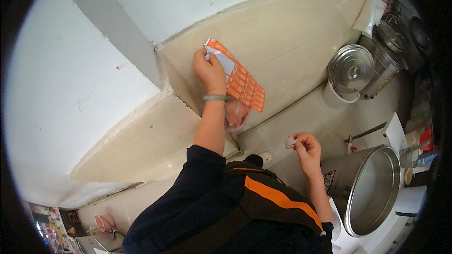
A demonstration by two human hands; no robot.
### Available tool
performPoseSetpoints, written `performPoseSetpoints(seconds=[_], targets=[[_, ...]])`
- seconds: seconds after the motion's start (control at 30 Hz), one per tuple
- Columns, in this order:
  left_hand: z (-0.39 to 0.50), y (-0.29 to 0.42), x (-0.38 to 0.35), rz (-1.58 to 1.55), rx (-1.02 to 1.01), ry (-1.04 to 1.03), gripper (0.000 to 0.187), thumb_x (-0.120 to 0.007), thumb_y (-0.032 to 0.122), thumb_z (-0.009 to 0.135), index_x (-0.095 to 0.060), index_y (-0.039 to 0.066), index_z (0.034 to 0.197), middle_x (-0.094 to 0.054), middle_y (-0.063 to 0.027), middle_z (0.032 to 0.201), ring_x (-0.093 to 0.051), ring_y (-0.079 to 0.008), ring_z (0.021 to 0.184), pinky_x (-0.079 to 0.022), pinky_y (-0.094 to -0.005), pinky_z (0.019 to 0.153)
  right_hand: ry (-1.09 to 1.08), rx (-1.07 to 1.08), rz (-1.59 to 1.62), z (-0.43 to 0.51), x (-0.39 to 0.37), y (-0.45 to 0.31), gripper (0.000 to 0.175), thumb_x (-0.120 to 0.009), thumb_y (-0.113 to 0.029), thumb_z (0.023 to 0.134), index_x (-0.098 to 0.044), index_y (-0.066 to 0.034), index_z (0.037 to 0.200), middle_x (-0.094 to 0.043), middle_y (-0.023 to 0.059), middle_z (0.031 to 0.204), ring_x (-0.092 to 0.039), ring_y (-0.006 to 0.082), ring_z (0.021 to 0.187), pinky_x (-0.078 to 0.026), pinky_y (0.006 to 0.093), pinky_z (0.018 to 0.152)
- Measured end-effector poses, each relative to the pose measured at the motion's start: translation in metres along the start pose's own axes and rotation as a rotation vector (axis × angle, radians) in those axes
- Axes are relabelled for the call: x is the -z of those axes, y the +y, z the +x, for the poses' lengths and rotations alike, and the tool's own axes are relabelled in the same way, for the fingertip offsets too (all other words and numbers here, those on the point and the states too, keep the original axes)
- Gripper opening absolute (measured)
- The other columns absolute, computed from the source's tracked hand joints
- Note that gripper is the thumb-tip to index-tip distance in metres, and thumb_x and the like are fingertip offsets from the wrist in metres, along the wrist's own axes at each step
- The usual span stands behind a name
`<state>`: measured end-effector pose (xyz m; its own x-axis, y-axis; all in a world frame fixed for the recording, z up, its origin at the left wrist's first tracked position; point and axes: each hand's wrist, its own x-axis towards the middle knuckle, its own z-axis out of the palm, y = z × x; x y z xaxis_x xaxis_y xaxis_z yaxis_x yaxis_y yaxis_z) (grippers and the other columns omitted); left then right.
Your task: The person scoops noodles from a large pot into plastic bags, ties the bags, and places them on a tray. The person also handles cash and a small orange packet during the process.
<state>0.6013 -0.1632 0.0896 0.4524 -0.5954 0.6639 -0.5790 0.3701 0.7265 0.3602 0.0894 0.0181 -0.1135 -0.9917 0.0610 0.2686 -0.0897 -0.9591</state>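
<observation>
My left hand (210, 70), with a green bangle at the wrist, is raised near the tiled wall and pinches a corner of an orange-and-white printed sheet (246, 86) that seems to bear stickers. The sheet slants down to the right of the hand. Partly behind it and the forearm hangs a clear plastic bag (236, 114) with something reddish in it; what holds the bag up is hidden. Lower down and to the right, my right hand (306, 150) holds a small whitish piece (290, 143), perhaps paper or a label, between thumb and fingers.
A large steel pot (374, 190) with pale liquid stands at the lower right. Farther up are a white bucket (335, 98), a steel lid (350, 68) and a steel pot (383, 65). A wall corner (180, 86) juts out beside the left forearm. A pink bucket (105, 222) stands lower left.
</observation>
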Motion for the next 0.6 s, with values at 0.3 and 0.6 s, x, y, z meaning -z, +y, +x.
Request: performPoseSetpoints(seconds=[0.3, 0.6], targets=[[-0.018, 0.023, 0.015, 0.313, -0.303, 0.207, 0.045, -0.062, 0.0, 0.082, -0.048, -0.002, 0.124, -0.057, -0.0158, 0.109, -0.054, -0.0311, 0.102, -0.043, -0.0372, 0.092, 0.191, 0.063, -0.055, -0.027, 0.006, -0.024, 0.007, -0.054, -0.004, 0.092, -0.059, 0.0008, 0.09, -0.063, 0.0098, 0.094, -0.061, 0.0165, 0.082, -0.052, 0.0316, 0.074], [-0.144, 0.117, 0.028, -0.661, -0.482, -1.009, 0.027, -0.064, 0.005, 0.081, -0.06, 0.003, 0.108, -0.063, -0.0113, 0.109, -0.058, -0.0283, 0.097, -0.046, -0.0377, 0.088, 0.399, 0.076, 0.4, -0.07, 0.04, -0.065, 0.012, -0.052, -0.012, 0.092, -0.059, -0.0028, 0.088, -0.064, 0.007, 0.082, -0.062, 0.0161, 0.074, -0.052, 0.0317, 0.072]])
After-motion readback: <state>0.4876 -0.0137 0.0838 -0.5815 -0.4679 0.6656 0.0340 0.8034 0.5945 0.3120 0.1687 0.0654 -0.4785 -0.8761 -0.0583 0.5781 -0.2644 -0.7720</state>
